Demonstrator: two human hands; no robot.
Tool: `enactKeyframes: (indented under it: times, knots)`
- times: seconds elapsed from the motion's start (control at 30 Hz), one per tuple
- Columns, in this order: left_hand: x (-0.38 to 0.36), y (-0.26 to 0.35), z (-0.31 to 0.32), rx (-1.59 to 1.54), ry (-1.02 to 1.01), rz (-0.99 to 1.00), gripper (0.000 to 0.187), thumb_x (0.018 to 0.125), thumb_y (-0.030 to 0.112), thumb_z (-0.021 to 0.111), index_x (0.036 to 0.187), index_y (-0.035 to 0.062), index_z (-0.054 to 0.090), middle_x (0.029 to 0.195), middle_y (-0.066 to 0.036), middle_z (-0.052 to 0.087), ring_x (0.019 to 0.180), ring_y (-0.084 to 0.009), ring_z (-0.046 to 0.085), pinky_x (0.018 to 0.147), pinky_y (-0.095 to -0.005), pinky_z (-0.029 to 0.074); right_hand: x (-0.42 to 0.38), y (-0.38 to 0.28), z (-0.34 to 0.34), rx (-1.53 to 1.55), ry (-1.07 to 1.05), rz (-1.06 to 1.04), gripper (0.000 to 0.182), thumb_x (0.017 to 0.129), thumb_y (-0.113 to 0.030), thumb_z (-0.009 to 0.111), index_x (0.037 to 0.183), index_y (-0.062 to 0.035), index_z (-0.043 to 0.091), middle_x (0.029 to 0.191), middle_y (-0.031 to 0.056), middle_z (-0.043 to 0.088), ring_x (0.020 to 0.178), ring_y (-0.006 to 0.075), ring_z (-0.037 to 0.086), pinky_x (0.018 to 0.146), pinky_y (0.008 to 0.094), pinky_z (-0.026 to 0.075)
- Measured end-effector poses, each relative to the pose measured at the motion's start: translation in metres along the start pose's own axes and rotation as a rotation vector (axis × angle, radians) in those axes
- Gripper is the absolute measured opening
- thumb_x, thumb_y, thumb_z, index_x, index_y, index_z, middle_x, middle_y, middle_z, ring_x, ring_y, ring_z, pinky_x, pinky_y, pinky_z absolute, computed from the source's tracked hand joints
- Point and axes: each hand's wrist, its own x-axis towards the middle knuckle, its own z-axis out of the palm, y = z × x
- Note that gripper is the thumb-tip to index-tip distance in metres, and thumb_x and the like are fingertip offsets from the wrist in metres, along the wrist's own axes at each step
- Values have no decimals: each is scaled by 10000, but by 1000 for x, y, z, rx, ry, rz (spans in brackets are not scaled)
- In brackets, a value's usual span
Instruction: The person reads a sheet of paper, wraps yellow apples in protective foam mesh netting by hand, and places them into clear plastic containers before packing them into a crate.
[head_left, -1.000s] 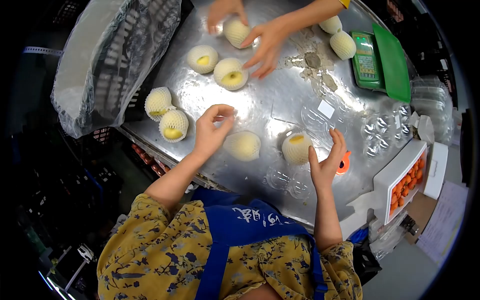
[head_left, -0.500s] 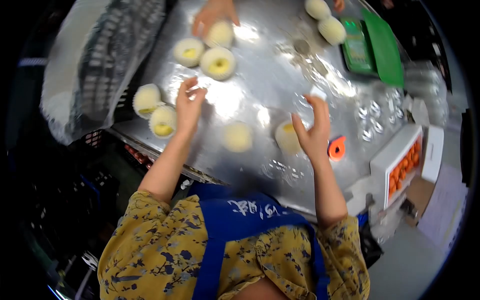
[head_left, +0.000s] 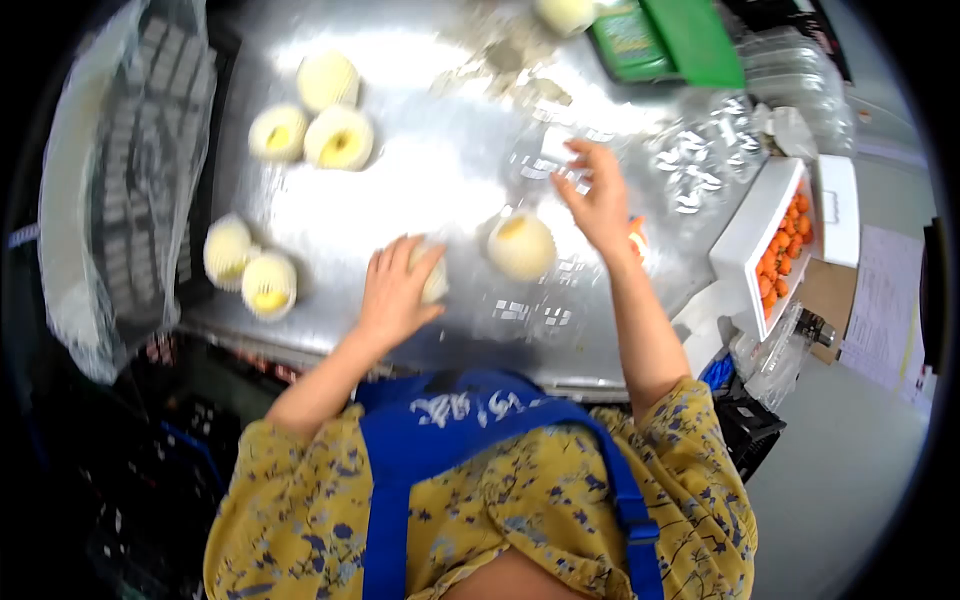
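Observation:
My left hand [head_left: 398,292] is curled round the left side of a pale fruit in a foam net [head_left: 435,274], partly hiding it. Another netted fruit [head_left: 522,246] rests on the metal table between my hands. My right hand [head_left: 597,196] hovers with thumb and fingers apart, holding nothing visible, beside a small white item [head_left: 557,143] and some clear plastic [head_left: 520,165]. An orange tape dispenser [head_left: 637,238] is partly hidden behind my right wrist.
Several netted fruits [head_left: 338,138] stand on the metal table [head_left: 420,190] at the left. A plastic-covered crate [head_left: 130,190] borders them. At the right are a green container [head_left: 630,42], clear clamshells [head_left: 700,150] and a white box of orange fruits [head_left: 745,245].
The view has shifted right. My left hand has come down onto a netted fruit. My right hand has moved off the other one. The other person's hands have left the view.

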Motion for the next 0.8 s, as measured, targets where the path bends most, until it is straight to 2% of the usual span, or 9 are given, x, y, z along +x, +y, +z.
enactKeyframes:
  times: [0.07, 0.17, 0.27, 0.37, 0.43, 0.5, 0.67, 0.77, 0.8]
  knots:
    - [2, -7, 8, -42, 8, 21, 679, 551, 148, 760, 1187, 145, 520, 1250, -127, 428, 1159, -332, 406, 924, -433, 373, 5, 1, -4, 53, 4, 20, 380, 714, -101, 690, 1059, -39, 543, 1004, 114, 551, 810, 244, 565, 723, 339, 462]
    - [6, -11, -2, -88, -14, -8, 653, 548, 123, 734, 1167, 144, 528, 1221, -121, 449, 1128, -325, 427, 903, -420, 392, 20, 2, -13, 61, -7, 11, 370, 716, -101, 685, 1051, -41, 542, 1007, 116, 540, 806, 239, 561, 730, 346, 462]
    - [9, -28, -13, -72, 117, 12, 642, 547, 109, 717, 1160, 148, 531, 1190, -121, 470, 1105, -324, 441, 902, -420, 390, 34, 7, -15, 37, 3, -14, 360, 723, -106, 678, 1051, -43, 543, 1004, 112, 534, 812, 237, 558, 728, 346, 461]
    - [11, -42, -18, -1, 121, 0, 677, 548, 147, 752, 1185, 152, 524, 1198, -126, 475, 1115, -324, 441, 904, -420, 391, 50, 14, -15, 41, -7, -17, 359, 727, -138, 676, 1050, -46, 550, 991, 108, 534, 823, 235, 557, 727, 343, 461]
    - [12, -35, -31, -23, 31, -10, 707, 536, 169, 785, 1192, 134, 521, 1228, -143, 463, 1130, -339, 433, 935, -423, 378, 68, 25, -11, 29, -27, -14, 361, 723, -153, 681, 1045, -45, 556, 1000, 111, 544, 833, 235, 564, 720, 342, 465]
    - [18, -31, -42, -27, -26, 0, 751, 526, 196, 811, 1211, 124, 511, 1254, -152, 451, 1149, -348, 423, 959, -425, 366, 115, 47, -6, 145, 55, 70, 399, 718, -205, 691, 1055, -28, 572, 1021, 132, 579, 874, 251, 591, 706, 335, 488]
    - [28, -34, -57, -41, -46, -23, 790, 535, 200, 812, 1248, 95, 488, 1291, -155, 436, 1195, -349, 398, 995, -431, 337, 200, 80, 6, -167, 203, 65, 657, 629, -301, 753, 1183, -55, 502, 1146, 170, 501, 1045, 311, 519, 886, 393, 443]
    - [35, -32, -65, -130, 0, -45, 743, 548, 181, 798, 1224, 79, 509, 1275, -158, 453, 1199, -351, 405, 996, -430, 343, 235, 84, 17, -322, 175, 57, 807, 589, -333, 776, 1278, -117, 417, 1235, 173, 427, 1109, 353, 467, 948, 409, 402]
    - [38, -30, -68, -176, 19, -53, 723, 552, 174, 793, 1214, 74, 519, 1268, -160, 461, 1201, -352, 409, 996, -429, 346, 245, 83, 21, -392, 147, 76, 860, 580, -334, 785, 1316, -173, 370, 1267, 173, 396, 1113, 373, 466, 933, 412, 419]
